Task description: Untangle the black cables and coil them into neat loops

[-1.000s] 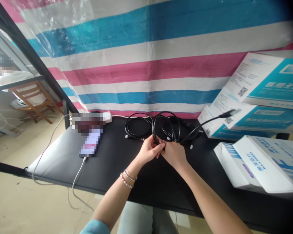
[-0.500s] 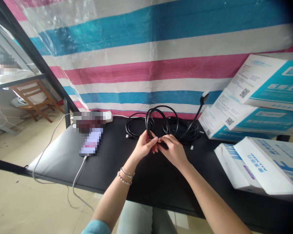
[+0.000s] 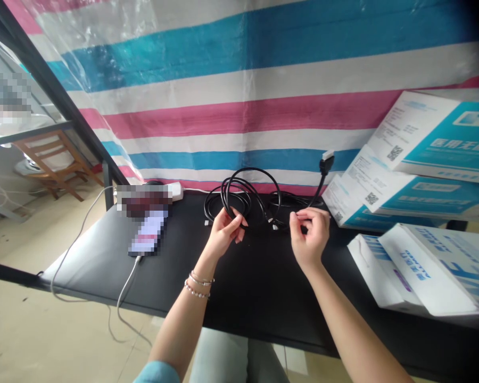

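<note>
A black cable is coiled into upright loops (image 3: 250, 187) above the black table (image 3: 239, 287). My left hand (image 3: 223, 231) is closed round the bottom of the loops and holds them up. My right hand (image 3: 309, 234) is to the right of it, thumb and fingers pinched on the free strand of the same cable. That strand rises to a black plug with a white tip (image 3: 326, 159). More coils of black cable (image 3: 217, 205) lie flat on the table behind my hands.
A phone (image 3: 148, 236) with a white charging lead lies at the table's left, beside a white power strip (image 3: 175, 190). White and blue boxes (image 3: 415, 154) are stacked at the right, with more (image 3: 423, 266) in front. A striped tarp hangs behind.
My hands, which were together at the coil, have parted: the right one moved right along the free strand. The left one lifted the loops slightly to the left.
</note>
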`<state>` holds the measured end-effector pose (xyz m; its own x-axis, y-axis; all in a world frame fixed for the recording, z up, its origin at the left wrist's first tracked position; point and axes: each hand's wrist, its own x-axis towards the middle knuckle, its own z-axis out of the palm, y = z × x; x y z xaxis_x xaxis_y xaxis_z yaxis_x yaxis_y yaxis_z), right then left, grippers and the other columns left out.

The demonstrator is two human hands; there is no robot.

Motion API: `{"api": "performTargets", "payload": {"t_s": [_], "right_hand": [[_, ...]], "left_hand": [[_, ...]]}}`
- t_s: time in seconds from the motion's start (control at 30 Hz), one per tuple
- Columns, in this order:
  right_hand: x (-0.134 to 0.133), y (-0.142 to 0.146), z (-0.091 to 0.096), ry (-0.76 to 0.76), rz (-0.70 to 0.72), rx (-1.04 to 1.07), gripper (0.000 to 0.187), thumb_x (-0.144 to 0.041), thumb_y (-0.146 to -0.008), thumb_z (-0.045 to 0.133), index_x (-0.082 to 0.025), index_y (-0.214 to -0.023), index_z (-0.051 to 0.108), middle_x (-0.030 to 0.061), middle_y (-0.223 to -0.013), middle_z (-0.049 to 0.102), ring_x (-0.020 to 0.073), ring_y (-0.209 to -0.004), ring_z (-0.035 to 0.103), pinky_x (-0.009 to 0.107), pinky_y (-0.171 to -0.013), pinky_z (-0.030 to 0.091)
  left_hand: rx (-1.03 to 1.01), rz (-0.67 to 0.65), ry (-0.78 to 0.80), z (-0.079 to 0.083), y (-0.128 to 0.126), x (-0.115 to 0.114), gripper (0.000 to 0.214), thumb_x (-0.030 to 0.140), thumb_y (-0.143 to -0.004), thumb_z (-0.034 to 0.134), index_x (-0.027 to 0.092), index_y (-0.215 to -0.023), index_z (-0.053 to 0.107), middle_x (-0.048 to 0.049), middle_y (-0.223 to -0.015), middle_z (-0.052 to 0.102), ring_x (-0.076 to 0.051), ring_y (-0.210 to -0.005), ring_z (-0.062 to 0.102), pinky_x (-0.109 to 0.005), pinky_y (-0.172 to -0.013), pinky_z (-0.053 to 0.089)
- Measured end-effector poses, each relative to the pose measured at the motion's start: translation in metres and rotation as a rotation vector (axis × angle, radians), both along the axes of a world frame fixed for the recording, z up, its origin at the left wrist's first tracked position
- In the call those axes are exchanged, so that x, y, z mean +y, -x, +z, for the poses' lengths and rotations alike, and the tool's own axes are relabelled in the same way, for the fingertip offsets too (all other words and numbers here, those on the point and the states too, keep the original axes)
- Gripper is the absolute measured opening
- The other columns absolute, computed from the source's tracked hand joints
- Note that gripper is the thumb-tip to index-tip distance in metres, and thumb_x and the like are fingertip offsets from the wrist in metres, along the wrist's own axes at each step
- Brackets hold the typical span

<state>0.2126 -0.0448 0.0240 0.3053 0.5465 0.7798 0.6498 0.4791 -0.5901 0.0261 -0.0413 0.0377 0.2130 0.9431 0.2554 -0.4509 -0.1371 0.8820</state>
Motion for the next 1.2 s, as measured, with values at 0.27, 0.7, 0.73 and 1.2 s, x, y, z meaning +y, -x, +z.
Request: {"api": "performTargets", "payload": {"t_s": [0.27,0.7,0.73,1.2], "right_hand": [[0.013,-0.011,-0.002,0.152,0.043,0.355,0.036,-0.039,-0.074,0.06,-0.021,-0.097,0.04,0.003,-0.09,0.046,0.0103,-0.064,0.05,0.023,-0.049,0.047],[0.019,-0.013,-0.01,0.403,0.209,0.603,0.044,-0.05,-0.071,0.06,-0.021,-0.1,0.045,-0.0046,-0.076,0.05,0.0063,-0.047,0.05,0.023,-0.047,0.045],[0.019,-0.013,-0.009,0.405,0.224,0.649,0.045,-0.05,-0.07,0.061,-0.021,-0.1,0.044,-0.0054,-0.076,0.05,0.005,-0.044,0.047,0.022,-0.045,0.044],[0.011,-0.022,0.011,0.329,0.75,0.732,0.049,-0.062,-0.072,0.053,-0.024,-0.103,0.058,0.0045,-0.094,0.06,0.0143,-0.076,0.057,0.025,-0.057,0.049]], "left_hand": [[-0.075,-0.016,0.037,0.005,0.005,0.001,0.03,0.035,-0.074,0.064,0.016,-0.074,0.04,0.0046,-0.063,0.052,0.0,-0.035,0.036,-0.015,-0.036,0.023],[-0.074,-0.315,0.043,0.009,0.013,-0.003,0.026,0.031,-0.075,0.063,0.018,-0.076,0.04,0.0055,-0.059,0.044,0.001,-0.038,0.026,-0.014,-0.038,0.019],[-0.061,-0.345,0.04,0.009,0.013,-0.003,0.026,0.031,-0.075,0.063,0.018,-0.076,0.041,0.0057,-0.058,0.043,0.001,-0.039,0.025,-0.014,-0.039,0.019],[0.093,-0.629,-0.032,0.0,0.022,-0.001,0.021,0.028,-0.075,0.063,0.015,-0.076,0.047,0.0026,-0.06,0.041,-0.005,-0.05,0.033,-0.018,-0.044,0.024]]}}
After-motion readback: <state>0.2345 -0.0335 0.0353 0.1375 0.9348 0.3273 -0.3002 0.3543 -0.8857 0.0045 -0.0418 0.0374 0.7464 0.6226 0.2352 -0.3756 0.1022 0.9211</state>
